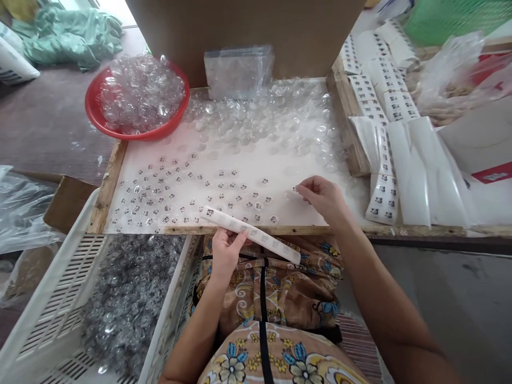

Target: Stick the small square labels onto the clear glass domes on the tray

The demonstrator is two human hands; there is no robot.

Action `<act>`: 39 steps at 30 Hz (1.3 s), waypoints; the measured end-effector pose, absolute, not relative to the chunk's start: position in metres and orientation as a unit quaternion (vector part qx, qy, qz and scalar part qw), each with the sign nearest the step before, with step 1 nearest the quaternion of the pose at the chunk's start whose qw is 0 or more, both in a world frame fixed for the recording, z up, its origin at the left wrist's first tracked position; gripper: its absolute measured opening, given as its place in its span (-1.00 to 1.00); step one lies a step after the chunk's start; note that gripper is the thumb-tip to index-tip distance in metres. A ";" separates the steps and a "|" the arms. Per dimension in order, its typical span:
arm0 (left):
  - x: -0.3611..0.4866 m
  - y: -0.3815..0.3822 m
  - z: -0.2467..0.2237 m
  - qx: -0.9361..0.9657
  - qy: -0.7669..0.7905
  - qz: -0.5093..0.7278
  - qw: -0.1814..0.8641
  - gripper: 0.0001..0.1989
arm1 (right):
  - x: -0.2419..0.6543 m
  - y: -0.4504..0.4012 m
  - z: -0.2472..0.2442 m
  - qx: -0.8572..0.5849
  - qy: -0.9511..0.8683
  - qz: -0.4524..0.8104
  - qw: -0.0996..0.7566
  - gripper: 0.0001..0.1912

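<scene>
My left hand [227,250] pinches a strip of stickers [272,242], a narrow white band with small dark panda-like prints, held slanting over the front edge of the table. My right hand [322,198] is closed in a pinch at the right of the white work surface [256,162]. At its fingertips shows a small dark-printed sticker [295,188], right by the surface; whether a clear disc lies under it I cannot tell. Several clear round pieces with the same print [160,194] are spread over the left and middle. Plain clear round pieces [256,114] crowd the back.
A red bowl [93,109] heaped with clear pieces stands at the back left. Below, a white crate [52,314] holds many printed pieces. More sticker strips [384,194] lie on the right beyond a wooden rail [352,133]. A cardboard panel [248,26] rises behind.
</scene>
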State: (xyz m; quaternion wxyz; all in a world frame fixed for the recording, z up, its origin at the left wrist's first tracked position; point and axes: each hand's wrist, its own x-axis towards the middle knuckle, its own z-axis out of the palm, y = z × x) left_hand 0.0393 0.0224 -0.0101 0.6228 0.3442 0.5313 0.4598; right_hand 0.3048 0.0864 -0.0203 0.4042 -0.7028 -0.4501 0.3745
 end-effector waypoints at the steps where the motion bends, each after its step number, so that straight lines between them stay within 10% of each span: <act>1: 0.039 0.022 -0.010 0.343 0.532 0.459 0.623 -0.68 | 0.306 0.085 -0.022 -0.703 -0.452 0.367 0.408 -0.77; 13: 0.039 0.022 -0.009 0.353 0.548 0.452 0.609 -0.70 | 0.296 0.074 -0.025 -0.703 -0.519 0.258 0.412 -0.79; 22: 0.040 0.022 -0.008 0.352 0.546 0.454 0.609 -0.70 | 0.284 0.076 -0.020 -0.634 -0.726 0.134 0.231 -0.67; 39: 0.040 0.023 -0.005 0.347 0.556 0.446 0.609 -0.69 | 0.295 0.085 -0.017 -0.697 -0.645 0.164 0.266 -0.65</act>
